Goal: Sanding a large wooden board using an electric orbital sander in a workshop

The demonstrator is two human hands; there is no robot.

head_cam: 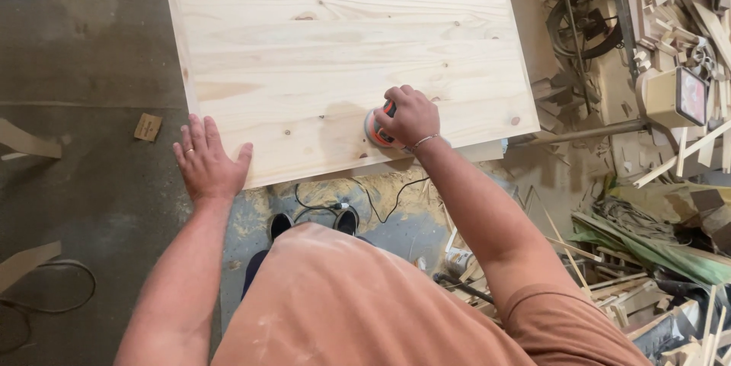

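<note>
Sander (378, 131), orange and black, sits on the pale pine panel (335, 46) near its front edge, a bit right of center. Right hand (411, 115) is clamped over the top of it, fingers curled around the body. Left hand (207, 162) is flat on the panel's near left corner, fingers spread, ring on 1 finger. Black cord (381, 206) hangs off below the edge toward the dusty floor (91, 206). Off to the right there's a big heap of wood offcuts (670, 23). Person's in a dusty orange shirt (343, 305).
</note>
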